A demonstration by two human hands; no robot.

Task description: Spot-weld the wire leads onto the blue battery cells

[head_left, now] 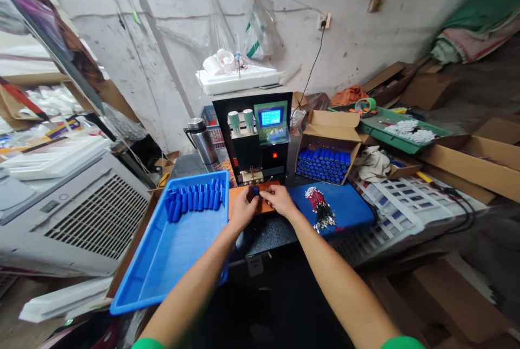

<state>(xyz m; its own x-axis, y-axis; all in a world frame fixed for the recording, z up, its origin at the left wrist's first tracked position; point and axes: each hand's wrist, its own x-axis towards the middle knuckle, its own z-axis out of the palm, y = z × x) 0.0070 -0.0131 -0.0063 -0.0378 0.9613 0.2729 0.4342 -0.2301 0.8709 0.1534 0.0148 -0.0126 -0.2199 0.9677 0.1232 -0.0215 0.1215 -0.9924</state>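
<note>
Both of my hands meet on an orange pad [265, 207] in front of a black spot-welding machine [255, 137]. My left hand [242, 209] and my right hand [277, 199] are closed together around a small blue battery cell [254, 192], held just under the machine's welding tips. To the left, a blue plastic tray [170, 262] carries a row of several blue cells [194, 200]. To the right, a bundle of red and white wires [320, 208] lies on a blue mat [345, 205].
An open cardboard box [331, 146] full of blue cells stands right of the machine. A steel flask [202, 140] stands at its left. A green tray [400, 132] with white parts, cardboard boxes and a grey air cooler [73, 213] surround the bench.
</note>
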